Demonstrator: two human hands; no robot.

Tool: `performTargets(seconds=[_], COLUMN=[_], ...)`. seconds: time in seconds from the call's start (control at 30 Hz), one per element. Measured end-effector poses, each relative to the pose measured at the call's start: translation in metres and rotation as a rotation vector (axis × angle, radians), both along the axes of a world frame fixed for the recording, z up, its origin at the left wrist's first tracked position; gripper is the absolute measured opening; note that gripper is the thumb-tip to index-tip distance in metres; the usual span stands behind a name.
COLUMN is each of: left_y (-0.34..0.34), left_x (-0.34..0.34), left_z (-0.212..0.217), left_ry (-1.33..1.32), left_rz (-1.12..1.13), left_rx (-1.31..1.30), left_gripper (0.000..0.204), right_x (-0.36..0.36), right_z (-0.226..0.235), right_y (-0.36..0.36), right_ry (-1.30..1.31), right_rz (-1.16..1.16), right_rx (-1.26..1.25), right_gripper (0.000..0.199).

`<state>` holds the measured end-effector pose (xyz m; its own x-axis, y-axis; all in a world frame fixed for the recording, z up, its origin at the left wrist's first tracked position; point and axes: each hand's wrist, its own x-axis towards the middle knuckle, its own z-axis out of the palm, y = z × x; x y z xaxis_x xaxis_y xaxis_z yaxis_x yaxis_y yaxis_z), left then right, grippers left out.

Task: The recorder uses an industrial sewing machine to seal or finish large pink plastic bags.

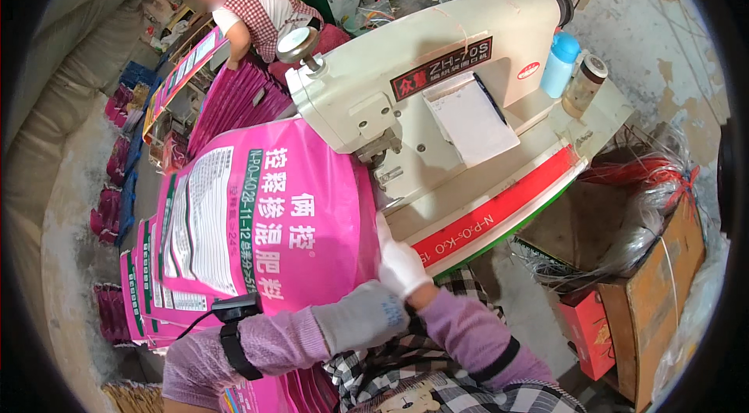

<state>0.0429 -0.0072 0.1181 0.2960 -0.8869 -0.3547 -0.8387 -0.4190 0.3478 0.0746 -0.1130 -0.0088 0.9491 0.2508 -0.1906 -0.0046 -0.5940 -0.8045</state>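
Note:
A large pink printed woven bag (312, 179) spreads in front of me, its right edge at the needle area of a cream sewing machine (359, 113). My right hand (402, 266), in a white glove, is closed on the bag's right edge just below the needle area. My left hand (367, 315), in a grey glove, lies across the bag's lower edge beside my right wrist; its fingers are hidden. More pink bags (140, 280) lie in a stack under and left of this one, and others (304, 389) rest near my lap.
A paper pad (472, 120) leans in the machine's arm opening. A blue bottle (560, 66) and a clear jar (585, 85) stand at its right. Cardboard (655, 296), a red box (589, 331) and loose threads (647, 179) sit at right. Another person (257, 11) handles pink bags at far left.

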Motion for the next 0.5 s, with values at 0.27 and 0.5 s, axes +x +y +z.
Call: performTargets(seconds=[0.27, 0.5], left_y=[0.002, 0.03], left_x=[0.101, 0.013], left_z=[0.057, 0.022], left_ry=[0.098, -0.191], left_rz=[-0.057, 0.29], left_rx=[0.324, -0.318], left_gripper=[0.027, 0.023], right_x=[0.038, 0.082], right_z=[0.024, -0.011], right_y=[-0.008, 0.033], right_ry=[-0.066, -0.058], right_rz=[0.134, -0.082], right_rx=[-0.424, -0.41], right_gripper=[0.067, 0.017])
